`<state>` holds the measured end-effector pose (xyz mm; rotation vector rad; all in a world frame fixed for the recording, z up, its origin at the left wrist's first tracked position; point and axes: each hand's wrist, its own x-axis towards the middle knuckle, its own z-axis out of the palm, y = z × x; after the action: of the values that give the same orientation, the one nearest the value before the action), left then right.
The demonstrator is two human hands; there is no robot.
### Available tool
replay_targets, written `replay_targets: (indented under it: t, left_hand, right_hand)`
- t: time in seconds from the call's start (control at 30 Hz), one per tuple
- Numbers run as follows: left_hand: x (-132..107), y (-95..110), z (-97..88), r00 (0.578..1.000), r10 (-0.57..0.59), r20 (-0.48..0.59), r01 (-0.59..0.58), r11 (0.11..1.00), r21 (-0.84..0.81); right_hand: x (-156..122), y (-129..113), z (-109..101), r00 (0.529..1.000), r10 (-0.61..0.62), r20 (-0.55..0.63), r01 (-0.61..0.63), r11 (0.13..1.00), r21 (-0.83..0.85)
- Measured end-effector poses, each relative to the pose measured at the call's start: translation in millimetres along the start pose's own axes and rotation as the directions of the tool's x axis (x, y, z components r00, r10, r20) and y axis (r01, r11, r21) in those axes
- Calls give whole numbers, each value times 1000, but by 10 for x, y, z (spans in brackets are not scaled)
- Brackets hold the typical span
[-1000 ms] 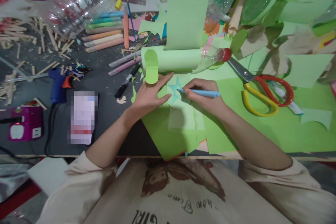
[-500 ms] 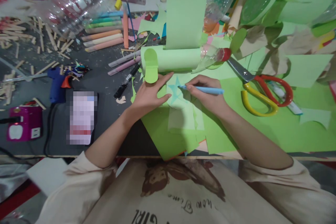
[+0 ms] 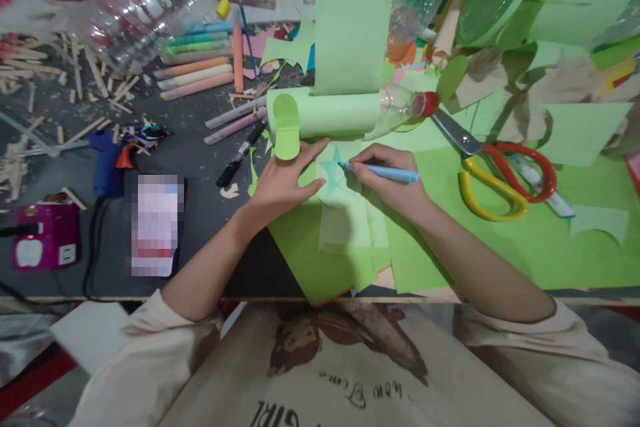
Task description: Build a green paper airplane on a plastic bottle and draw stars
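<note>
My right hand (image 3: 393,180) is closed around a light blue pen (image 3: 385,173), whose tip rests at the right side of a pale blue paper star (image 3: 333,170). The star lies on a light green sheet (image 3: 345,217). Fingers stretched flat, my left hand (image 3: 283,180) presses down on the star and the paper at its left. Just beyond both hands lies a plastic bottle wrapped in green paper (image 3: 330,113) with a red cap (image 3: 429,104).
Scissors (image 3: 495,170) with red and yellow handles lie to the right on green paper. To the left are a black marker (image 3: 240,157), a blue glue gun (image 3: 106,160), a purple device (image 3: 43,237), coloured sticks (image 3: 197,73), wooden sticks and clear bottles (image 3: 135,7).
The pen tip has shifted slightly along the star's right edge, and my right hand moved a little with it. My left hand has stayed in place.
</note>
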<state>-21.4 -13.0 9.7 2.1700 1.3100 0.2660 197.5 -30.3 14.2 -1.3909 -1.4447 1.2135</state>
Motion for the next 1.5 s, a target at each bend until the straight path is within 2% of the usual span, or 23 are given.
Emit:
replay_targets:
  t: [0.2,0.47,0.67,0.83,0.9,1.5]
  left_hand:
    - [1,-5,11,1000,-12,1,12,1000,4]
    - [1,12,1,1000,-4,9,4,1000,-8]
    - [7,-5,5,1000,-5,9,5,1000,9]
    - [3,8,-5,1000,-23,10,23,1000,11]
    - [1,15,-6,1000,-24,12,24,1000,19]
    - [9,-5,5,1000,-2,11,2,1000,-11]
  right_hand:
    - [-5,-31,-15,997,7,83,-4,1000,-30]
    - [-10,-76,-25,991,-12,131,21,998,-66]
    - [-6,-74,-32,992,-9,127,12,1000,-22]
    - [-19,-15,-36,999,-30,-11,30,999,32]
    - [-22,1,-31,999,-32,-25,32,999,16]
    - [-28,-58,-34,994,-21,106,28,998,-64]
